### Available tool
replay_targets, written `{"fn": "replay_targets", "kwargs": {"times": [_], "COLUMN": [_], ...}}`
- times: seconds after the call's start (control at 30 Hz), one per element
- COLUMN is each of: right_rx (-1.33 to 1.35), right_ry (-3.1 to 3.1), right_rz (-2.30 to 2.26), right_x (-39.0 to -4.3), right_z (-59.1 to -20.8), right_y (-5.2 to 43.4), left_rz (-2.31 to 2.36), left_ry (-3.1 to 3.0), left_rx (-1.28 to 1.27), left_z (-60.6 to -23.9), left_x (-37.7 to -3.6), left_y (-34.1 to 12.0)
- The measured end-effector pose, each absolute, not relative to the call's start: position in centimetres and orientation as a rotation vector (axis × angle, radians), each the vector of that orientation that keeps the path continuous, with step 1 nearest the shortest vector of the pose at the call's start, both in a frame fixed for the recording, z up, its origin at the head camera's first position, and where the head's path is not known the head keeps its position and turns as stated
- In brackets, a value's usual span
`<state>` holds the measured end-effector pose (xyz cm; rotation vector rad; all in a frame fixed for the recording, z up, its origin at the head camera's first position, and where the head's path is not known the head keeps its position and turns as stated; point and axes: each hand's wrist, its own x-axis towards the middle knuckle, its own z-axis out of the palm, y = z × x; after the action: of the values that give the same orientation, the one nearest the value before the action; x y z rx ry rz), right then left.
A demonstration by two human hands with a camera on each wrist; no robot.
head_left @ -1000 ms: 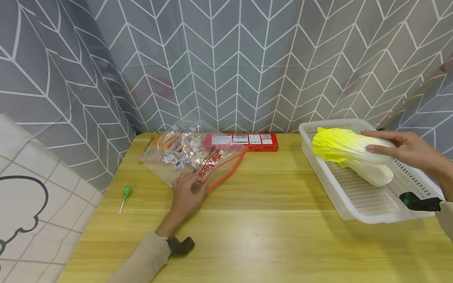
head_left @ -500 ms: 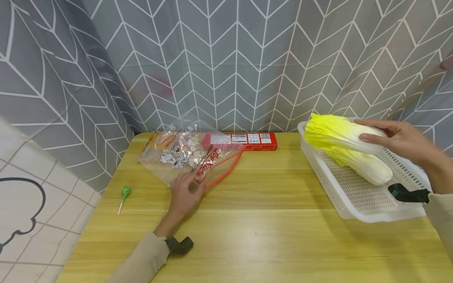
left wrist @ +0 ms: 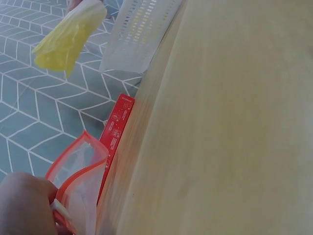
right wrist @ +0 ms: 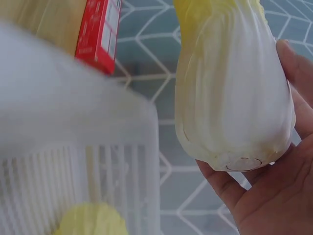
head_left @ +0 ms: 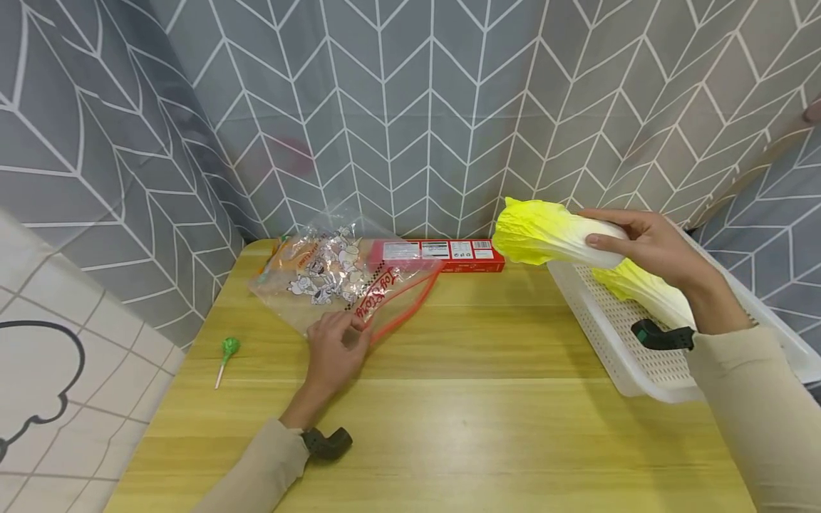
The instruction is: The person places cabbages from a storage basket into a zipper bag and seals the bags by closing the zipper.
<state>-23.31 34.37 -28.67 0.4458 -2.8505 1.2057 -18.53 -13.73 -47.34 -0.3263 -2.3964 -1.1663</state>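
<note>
My right hand (head_left: 648, 242) grips a napa cabbage (head_left: 558, 235) by its white base, with the yellow leafy end pointing left. The cabbage is held in the air by the left rim of a white perforated basket (head_left: 593, 342). In the right wrist view, fingers and thumb wrap the base of the cabbage (right wrist: 234, 93). My left hand (head_left: 336, 353) pinches the red-edged mouth of a clear printed zip bag (head_left: 346, 278). The left wrist view shows the bag mouth (left wrist: 78, 166) standing parted. A second napa cabbage (head_left: 654, 296) lies in the basket, partly behind the right forearm.
A red box (head_left: 462, 256) lies along the table's back edge, partly behind the bag. Something colourful (head_left: 276, 256) shows through the bag's far left side. A green lollipop (head_left: 229, 349) lies near the left table edge. A grey patterned curtain (head_left: 410, 128) hangs behind.
My right hand has lifted the cabbage off the other one and carried it left, past the basket's rim. My left hand and the bag have stayed in place.
</note>
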Motion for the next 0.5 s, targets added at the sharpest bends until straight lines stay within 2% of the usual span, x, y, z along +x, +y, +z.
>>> {"fn": "replay_targets", "kwargs": {"times": [0.5], "right_rx": [0.551], "right_ry": [-2.843], "right_rz": [1.322], "right_x": [-25.5], "right_z": [-30.1], "right_y": [26.7], "left_rz": [-1.147], "left_ry": [-2.383], "left_rx": [-0.243], "left_z": [-46.9], "left_x": [-18.5], "left_y": [-14.0]}}
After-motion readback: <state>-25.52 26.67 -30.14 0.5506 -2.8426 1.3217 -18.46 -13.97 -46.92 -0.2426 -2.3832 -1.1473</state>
